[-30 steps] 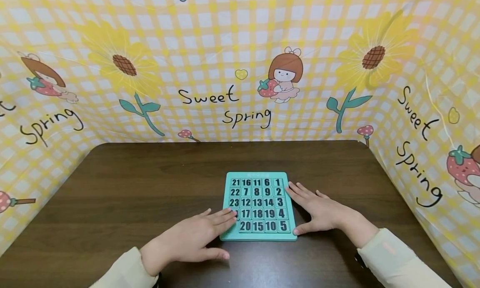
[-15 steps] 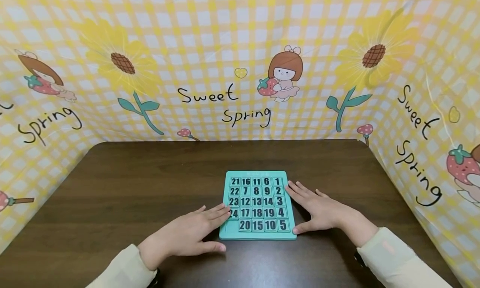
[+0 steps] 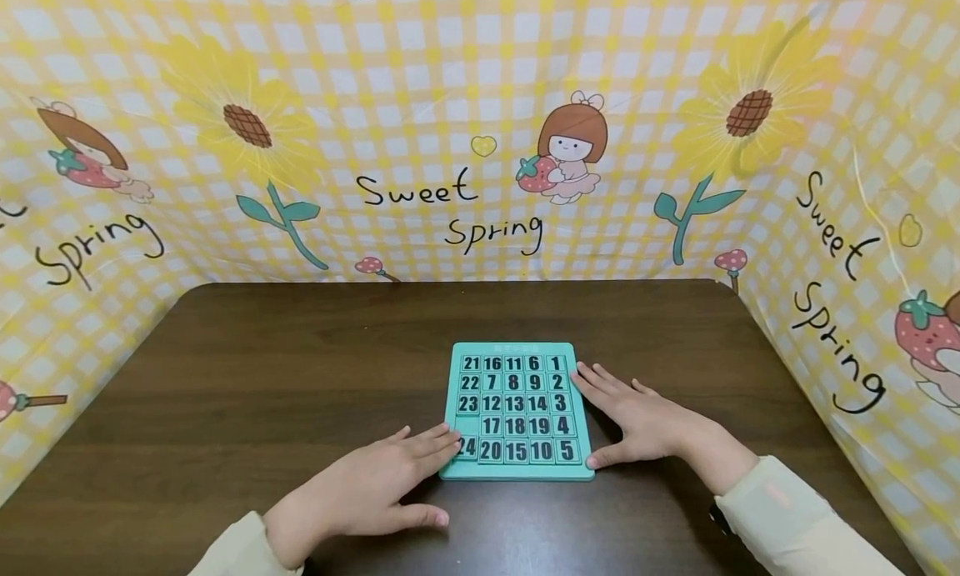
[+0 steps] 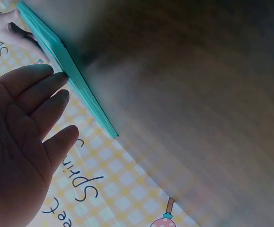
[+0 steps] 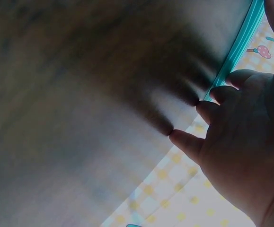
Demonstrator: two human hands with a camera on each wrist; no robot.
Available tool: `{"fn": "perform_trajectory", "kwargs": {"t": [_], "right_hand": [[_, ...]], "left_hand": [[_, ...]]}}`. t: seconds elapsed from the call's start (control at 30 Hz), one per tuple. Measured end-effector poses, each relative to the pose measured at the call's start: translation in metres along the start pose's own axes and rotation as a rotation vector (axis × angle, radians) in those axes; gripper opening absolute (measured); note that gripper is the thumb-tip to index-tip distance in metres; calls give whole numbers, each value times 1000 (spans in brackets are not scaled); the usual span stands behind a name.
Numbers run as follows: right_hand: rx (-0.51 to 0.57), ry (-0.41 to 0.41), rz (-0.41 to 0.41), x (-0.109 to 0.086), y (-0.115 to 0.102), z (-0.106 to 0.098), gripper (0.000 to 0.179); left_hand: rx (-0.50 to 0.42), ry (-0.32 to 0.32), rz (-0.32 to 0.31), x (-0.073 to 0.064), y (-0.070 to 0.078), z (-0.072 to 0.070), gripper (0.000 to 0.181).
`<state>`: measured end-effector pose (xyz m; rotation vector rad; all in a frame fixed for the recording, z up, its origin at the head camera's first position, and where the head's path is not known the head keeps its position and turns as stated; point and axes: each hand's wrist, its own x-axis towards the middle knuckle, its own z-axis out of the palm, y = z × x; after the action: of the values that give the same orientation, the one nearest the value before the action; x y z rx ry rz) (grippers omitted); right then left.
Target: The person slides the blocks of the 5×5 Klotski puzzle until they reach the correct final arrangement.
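A teal number slide puzzle (image 3: 517,349) lies flat on the brown table. Its tiles carry black numbers, and the bare square (image 3: 467,427) is in the left column, fourth row. My left hand (image 3: 367,484) reaches over the puzzle's lower left edge, fingers straight, fingertips on the 24 tile (image 3: 468,448) and partly covering it. Along the right edge lies my right hand (image 3: 652,422), its fingertips at the upper side and thumb at the lower right corner. In the left wrist view the left hand (image 4: 23,109) shows extended fingers by the puzzle's teal side (image 4: 75,71).
The dark wooden table (image 3: 300,343) stretches out around the puzzle. A yellow checked cloth (image 3: 420,76) printed with sunflowers and "Sweet Spring" stands behind it and along both sides.
The 24 tile has slid down one square toward the person, under my left fingertips, leaving the square above it bare. My right hand has stayed at the right edge.
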<state>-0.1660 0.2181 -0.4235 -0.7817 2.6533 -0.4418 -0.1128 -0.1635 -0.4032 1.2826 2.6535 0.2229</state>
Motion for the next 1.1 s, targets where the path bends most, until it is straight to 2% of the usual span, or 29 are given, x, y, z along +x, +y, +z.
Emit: {"fn": "perform_trajectory", "kwargs": {"t": [0.27,0.47,0.8,1.1], "right_hand": [[-9,7,3,0,0,-2,115],[-1,1,3,-1,-1,-1,115],[3,-1,3,0,0,1,116],[-2,-3,3,0,0,1,116]], "left_hand": [[6,10,3,-3,3,1,80],[-24,3,-10,-2,-3,-3,79],[-90,-24,-52,19,-22,-9,81],[-106,-55,-76,33,-28,-7,85]]}}
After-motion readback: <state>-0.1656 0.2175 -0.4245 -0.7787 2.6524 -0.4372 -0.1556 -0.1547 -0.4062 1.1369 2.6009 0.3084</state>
